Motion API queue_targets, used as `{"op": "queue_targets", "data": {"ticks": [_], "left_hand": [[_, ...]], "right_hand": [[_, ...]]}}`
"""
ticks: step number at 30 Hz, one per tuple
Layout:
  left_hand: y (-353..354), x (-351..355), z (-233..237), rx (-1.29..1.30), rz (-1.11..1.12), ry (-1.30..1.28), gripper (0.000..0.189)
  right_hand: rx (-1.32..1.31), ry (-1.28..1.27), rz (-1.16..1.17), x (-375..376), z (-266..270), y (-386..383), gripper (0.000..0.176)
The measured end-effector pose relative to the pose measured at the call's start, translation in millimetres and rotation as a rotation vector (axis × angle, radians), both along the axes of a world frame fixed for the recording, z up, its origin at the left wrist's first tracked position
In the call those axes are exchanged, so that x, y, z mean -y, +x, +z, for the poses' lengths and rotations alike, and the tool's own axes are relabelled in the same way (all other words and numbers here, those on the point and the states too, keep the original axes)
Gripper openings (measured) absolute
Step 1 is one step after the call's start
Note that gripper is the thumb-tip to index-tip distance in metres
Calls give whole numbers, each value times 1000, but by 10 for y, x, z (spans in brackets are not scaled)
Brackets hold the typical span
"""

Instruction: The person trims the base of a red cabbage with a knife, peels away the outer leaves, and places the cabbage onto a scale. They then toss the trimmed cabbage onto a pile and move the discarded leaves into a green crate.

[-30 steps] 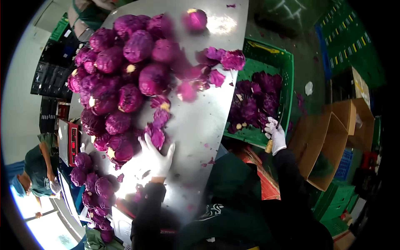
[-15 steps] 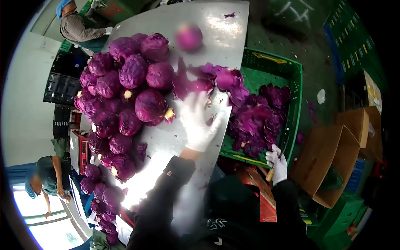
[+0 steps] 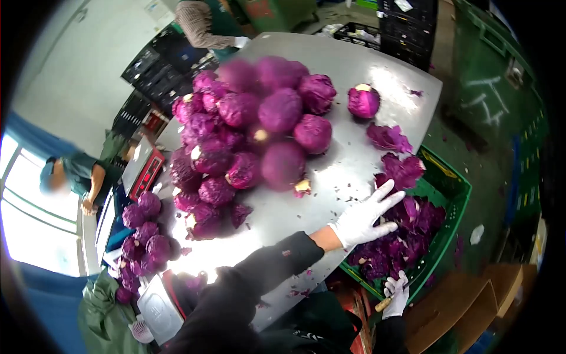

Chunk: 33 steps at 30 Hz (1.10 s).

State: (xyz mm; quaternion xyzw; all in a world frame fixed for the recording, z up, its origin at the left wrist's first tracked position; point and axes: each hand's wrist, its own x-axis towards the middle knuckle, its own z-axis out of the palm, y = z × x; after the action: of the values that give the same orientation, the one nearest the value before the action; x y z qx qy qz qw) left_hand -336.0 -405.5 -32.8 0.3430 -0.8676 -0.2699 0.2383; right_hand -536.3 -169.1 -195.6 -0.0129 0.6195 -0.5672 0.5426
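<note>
My left hand (image 3: pixel 367 218), in a white glove, is open with fingers spread above the table edge and the loose purple cabbage leaves (image 3: pixel 421 221) in the green crate (image 3: pixel 453 203). It grips nothing. Just beyond its fingertips, more peeled leaves (image 3: pixel 402 171) hang at the table's edge. My right hand (image 3: pixel 396 293), also gloved, is closed around a wooden-handled knife (image 3: pixel 382 305) by the crate's near side; its blade is hard to make out. On the metal table (image 3: pixel 348 168), a single red cabbage (image 3: pixel 364 101) rests apart from a large heap of red cabbages (image 3: pixel 280 110).
Cardboard boxes (image 3: pixel 454 312) stand right of the crate. A red scale (image 3: pixel 147 174) and a smaller cabbage group (image 3: pixel 147 233) are at left. One co-worker (image 3: pixel 203 23) stands at the far table end, another person (image 3: pixel 82 177) by the window. A green bin (image 3: pixel 489 88) stands behind.
My left hand has moved from the leaves on the table to over the crate's edge. The lone cabbage, blurred before, now lies sharp on the table. The whole view has turned.
</note>
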Motion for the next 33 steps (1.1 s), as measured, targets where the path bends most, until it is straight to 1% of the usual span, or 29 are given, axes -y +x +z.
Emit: {"op": "queue_targets", "data": {"ticks": [1,2,4,5,6,8,9,10,12,13,14,16,17,20,22,23,24,25,26,28,30,32,33], "left_hand": [[198,56,39,-11,55,57,71],[414,96,115,-65,143,30,69],[949,330,109,73,361,-318,71],[1229,412,275,136,470,-364,71],[1517,492,459,198,577,-407,71],[1885,491,936,489,968,-322,85],[2196,537,873,556,1076,-457,95],[2482,589,800,621,1179,-597,105],[2761,578,966,616,1358,-321,118],[2862,563,1018,642,1391,-211,125],[3052,582,997,501,1251,-79,123],[3204,594,960,396,1079,-126,122],[3265,599,946,341,1053,-102,117],[3406,596,919,175,969,-92,113],[3358,457,943,101,912,-158,111],[3333,358,896,-60,871,-127,110],[3303,248,830,-219,824,-90,109],[3163,52,921,-365,791,27,107],[3093,-109,953,-429,750,109,107],[2789,-497,1113,-770,611,395,105],[2659,-774,928,-961,464,489,97],[2429,-1119,941,-1166,343,650,98],[2409,-1220,842,-1196,257,644,100]], "right_hand": [[-35,9,14,19,40,18,44],[2,8,32,26,14,-8,44],[0,67,-32,120,99,60,42],[-26,98,-42,178,171,107,43],[-31,102,-37,155,56,82,44],[4,22,91,71,-198,-36,52],[-41,97,55,135,-83,46,54],[-33,114,60,165,-77,74,54],[-19,147,71,225,-93,125,55],[-34,142,89,243,-95,147,52],[-34,118,108,267,-82,169,51],[-37,72,150,301,6,237,49],[-51,92,153,337,60,271,46],[-109,67,136,416,326,398,43],[-256,20,155,465,730,542,42],[-329,7,161,464,906,598,42],[-339,-79,162,458,1003,630,35],[-327,-100,193,500,1227,725,34],[-318,-112,224,558,1480,867,34],[-221,-224,353,641,1771,1149,34],[-120,-300,517,697,1854,1447,35],[74,-325,663,741,2038,1797,41],[210,-325,690,767,2096,1940,46]]}}
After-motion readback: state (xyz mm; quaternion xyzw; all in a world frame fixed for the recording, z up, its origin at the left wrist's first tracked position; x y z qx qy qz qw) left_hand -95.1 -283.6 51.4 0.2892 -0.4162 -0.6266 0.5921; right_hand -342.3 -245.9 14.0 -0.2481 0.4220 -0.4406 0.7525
